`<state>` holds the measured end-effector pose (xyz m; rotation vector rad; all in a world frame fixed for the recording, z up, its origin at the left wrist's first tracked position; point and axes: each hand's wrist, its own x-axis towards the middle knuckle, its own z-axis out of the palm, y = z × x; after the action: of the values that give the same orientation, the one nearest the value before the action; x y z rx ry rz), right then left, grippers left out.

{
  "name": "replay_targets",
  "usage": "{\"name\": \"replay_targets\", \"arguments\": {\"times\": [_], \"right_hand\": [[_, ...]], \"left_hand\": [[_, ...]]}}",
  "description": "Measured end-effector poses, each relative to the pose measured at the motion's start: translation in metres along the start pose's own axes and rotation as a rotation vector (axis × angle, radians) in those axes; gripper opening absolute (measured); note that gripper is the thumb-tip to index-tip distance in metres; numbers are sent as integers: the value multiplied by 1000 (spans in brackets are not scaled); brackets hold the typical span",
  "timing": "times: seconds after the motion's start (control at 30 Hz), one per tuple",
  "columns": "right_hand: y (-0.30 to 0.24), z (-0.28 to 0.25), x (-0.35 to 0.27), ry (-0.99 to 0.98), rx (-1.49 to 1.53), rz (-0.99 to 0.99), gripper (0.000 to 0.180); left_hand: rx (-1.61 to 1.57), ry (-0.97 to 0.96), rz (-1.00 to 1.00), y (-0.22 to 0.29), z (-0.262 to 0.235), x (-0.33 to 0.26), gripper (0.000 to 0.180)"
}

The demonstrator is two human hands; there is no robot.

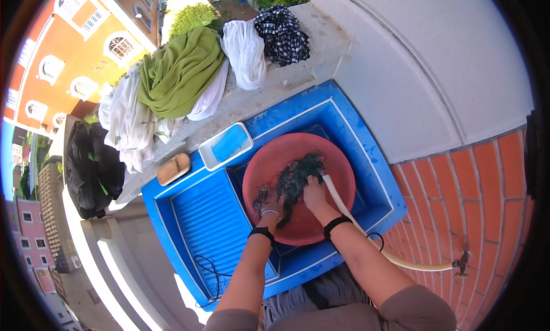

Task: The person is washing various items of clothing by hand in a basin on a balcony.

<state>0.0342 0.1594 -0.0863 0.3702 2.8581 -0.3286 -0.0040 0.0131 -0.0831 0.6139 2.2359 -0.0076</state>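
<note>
A round red basin (255,165) holds water and a wet dark green cloth (295,179). On the basin's left side, my left hand (274,205) grips part of the cloth, its fingertips partly hidden in the water and fabric. My right hand (313,193) is closed on the cloth's right part, close to the end of a cream hose (337,198) that hangs over the basin's rim. Both wrists carry black bands; a thin bracelet also circles the left one.
The basin sits in a blue washing sink (366,159) with a ribbed washboard (206,216). Along its far edge are a white tray (246,140) with a blue item and a wooden brush (173,169). Several cloths, including a green one (180,73), lie on the ledge. A tap (461,264) feeds the hose.
</note>
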Motion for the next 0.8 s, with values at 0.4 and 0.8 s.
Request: {"name": "replay_targets", "arguments": {"times": [0.4,0.8], "right_hand": [[-42,-99,-42,156,343,-644,33],[-37,-43,-12,-169,576,264,57]], "left_hand": [[-1753,101,159,-40,-42,-16,32],[-1589,812,110,-39,-41,-109,30]]}}
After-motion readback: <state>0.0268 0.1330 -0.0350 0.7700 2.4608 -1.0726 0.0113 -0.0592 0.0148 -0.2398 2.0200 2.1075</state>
